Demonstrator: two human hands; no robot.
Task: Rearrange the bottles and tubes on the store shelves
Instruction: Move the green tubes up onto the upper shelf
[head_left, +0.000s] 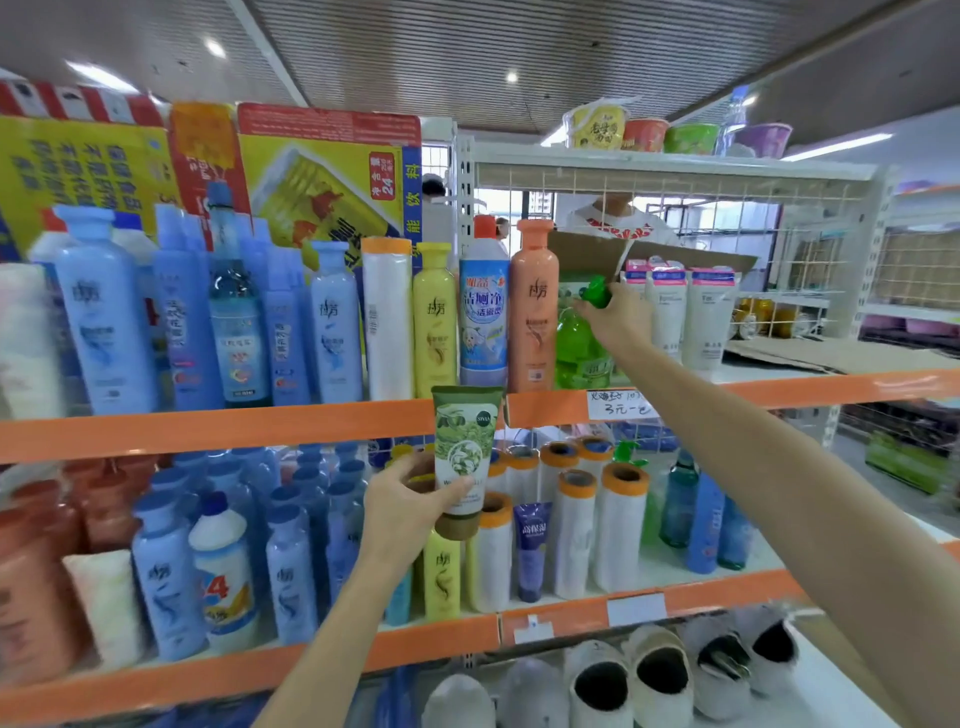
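Two hands work at once. One green olive-print plastic tube (464, 457), cap down, sits upright in the left hand (402, 512), fingers curled round its lower half before the orange shelf edge (208, 428). Outstretched, the right hand (618, 317) pinches the green cap of a clear green bottle (579, 348) beside a peach bottle (532, 306).

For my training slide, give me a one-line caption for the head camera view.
Left hand holds an olive-green tube while right hand grips the green pump bottle on the orange-edged shelf.
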